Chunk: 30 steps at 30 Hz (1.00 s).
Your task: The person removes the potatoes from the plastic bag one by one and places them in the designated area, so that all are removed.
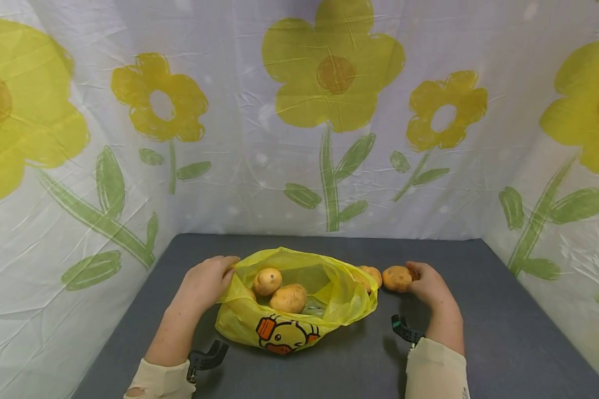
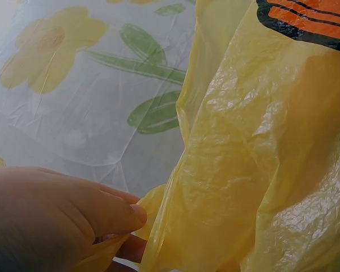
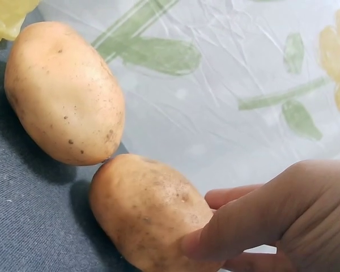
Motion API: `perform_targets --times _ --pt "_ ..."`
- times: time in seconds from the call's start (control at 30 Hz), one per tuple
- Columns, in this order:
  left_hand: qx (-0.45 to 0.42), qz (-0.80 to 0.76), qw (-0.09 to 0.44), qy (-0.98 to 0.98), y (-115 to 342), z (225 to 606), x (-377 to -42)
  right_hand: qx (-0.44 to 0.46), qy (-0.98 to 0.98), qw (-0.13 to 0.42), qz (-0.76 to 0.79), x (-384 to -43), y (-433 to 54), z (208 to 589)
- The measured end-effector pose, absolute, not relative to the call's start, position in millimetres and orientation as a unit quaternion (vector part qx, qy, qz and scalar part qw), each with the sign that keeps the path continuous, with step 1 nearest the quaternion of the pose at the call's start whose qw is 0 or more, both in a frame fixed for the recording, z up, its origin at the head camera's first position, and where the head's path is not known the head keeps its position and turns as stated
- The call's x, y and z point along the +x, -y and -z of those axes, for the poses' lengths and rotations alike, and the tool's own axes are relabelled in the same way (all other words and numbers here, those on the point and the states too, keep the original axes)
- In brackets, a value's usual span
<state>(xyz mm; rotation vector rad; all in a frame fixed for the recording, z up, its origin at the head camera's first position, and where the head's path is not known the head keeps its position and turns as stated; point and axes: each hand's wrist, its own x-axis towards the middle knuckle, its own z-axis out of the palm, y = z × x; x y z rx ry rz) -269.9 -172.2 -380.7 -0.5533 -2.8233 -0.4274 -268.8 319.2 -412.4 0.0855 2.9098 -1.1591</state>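
Observation:
A yellow plastic bag with a printed duck face lies with its mouth open at the middle of the table. Inside it, a smaller potato and a larger potato show; part of another peeks out at the left. My left hand pinches the bag's left rim, and the left wrist view shows thumb and fingers on the thin plastic. To the right of the bag, my right hand grips a potato by its right end. A second loose potato touches it, partly behind the bag's edge in the head view.
The dark grey table is bordered at the back and sides by a white cloth with printed yellow flowers. A black wrist mount sits on the left forearm, and another mount on the right.

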Motion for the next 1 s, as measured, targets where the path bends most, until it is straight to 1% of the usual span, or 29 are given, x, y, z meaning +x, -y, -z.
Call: perform_targets --times 0.27,0.43,0.57,0.73,0.9,1.0 --pt "-0.191 0.146 0.116 0.964 172 381 -270 0.038 -0.929 0.022 0.368 -265 -315 400" --pt "-0.194 0.147 0.118 0.963 172 381 -271 0.024 -0.936 0.011 0.351 -259 -307 386" --pt "-0.194 0.146 0.117 0.963 172 382 -271 -0.008 -0.942 -0.015 0.335 -251 -295 367" --pt "-0.193 0.149 0.117 0.963 173 382 -272 -0.047 -0.946 -0.035 0.320 -241 -266 344" --pt "-0.194 0.151 0.121 0.962 172 380 -269 -0.096 -0.946 -0.045 0.307 -235 -233 330" --pt "-0.193 0.152 0.125 0.961 173 378 -268 -0.136 -0.942 -0.063 0.300 -232 -216 328"
